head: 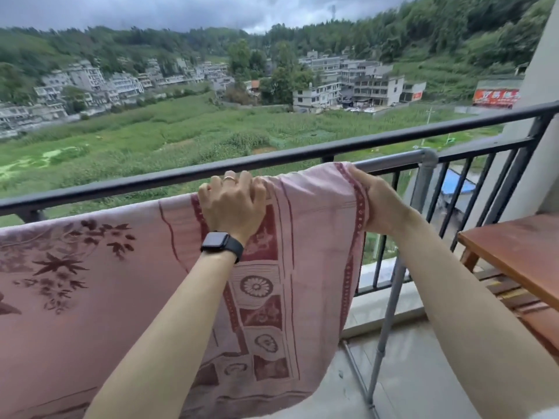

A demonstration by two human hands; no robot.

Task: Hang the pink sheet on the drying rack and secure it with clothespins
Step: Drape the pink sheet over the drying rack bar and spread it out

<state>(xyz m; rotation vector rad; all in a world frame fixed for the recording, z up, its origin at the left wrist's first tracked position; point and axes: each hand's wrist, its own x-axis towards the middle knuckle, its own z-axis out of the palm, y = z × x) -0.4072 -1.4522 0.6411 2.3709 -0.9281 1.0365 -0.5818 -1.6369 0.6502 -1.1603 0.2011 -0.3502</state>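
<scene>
Head view: pink sheet already draped over drying rack, top fold clutched by left hand, end border pinched by right hand; spreading nearly done, clothespins unseen, pinning likely left.

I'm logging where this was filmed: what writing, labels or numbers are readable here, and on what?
Nothing reads clearly.
Red billboard, far right: large white characters, too blurred to read.
Small red sign on a grey building: too small to read.
Black wristwatch, pink patterned sheet: no text.

black railing close behind rack bar, wooden table right
</scene>
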